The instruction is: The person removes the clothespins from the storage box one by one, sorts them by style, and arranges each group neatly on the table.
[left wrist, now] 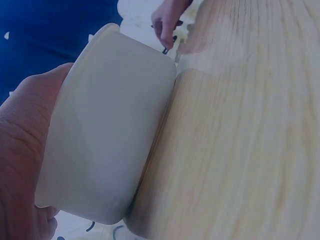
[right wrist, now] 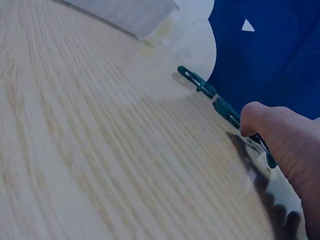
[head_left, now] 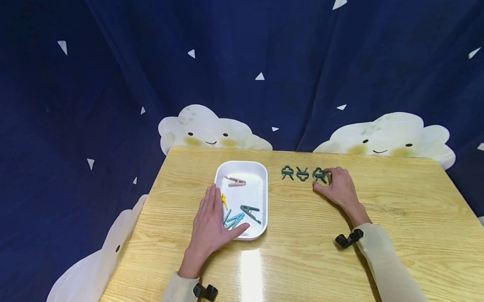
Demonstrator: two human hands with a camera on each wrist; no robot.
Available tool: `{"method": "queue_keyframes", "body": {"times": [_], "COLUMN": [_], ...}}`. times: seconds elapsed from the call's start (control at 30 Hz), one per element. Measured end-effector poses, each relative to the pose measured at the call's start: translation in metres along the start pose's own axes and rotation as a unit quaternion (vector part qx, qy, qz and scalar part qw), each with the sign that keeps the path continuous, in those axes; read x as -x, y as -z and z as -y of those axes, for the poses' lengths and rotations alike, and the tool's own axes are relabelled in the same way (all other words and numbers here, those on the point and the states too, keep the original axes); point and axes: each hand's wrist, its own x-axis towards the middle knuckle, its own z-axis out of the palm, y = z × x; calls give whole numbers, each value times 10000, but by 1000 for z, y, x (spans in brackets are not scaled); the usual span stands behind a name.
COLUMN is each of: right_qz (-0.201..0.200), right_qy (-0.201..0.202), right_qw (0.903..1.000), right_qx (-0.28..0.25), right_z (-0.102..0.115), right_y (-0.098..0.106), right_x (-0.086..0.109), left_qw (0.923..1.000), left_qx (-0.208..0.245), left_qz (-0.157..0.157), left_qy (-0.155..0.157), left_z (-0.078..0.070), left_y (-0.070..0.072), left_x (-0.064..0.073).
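Note:
In the head view, a white tray holds several clothespins, among them a pink one, a yellow one, a dark green one and a light blue one. My left hand rests on the tray's left rim, fingers straight, thumb stretched over the near edge. To the tray's right, a row of dark green clips with rounded, lobed heads lies on the table: a left clip, a middle clip and a right clip. My right hand pinches the right clip between thumb and index finger.
The wooden table ends at the back against a dark blue curtain with white triangles and smiling clouds. Black wrist devices sit on the left sleeve and the right sleeve.

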Motion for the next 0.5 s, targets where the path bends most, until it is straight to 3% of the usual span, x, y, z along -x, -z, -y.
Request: {"method": "queue_keyframes", "body": {"times": [0.5], "right_qz": [-58], "right_qy": [12], "right_qw": [10000], "right_qx": [-18], "right_z": [-11], "right_y": [-12], "right_x": [-1], "left_qw": [9999], "left_qx": [-33], "left_qz": [101], "left_qy": [60], "left_z": [0], "left_y": [1], "left_x": [0]}}
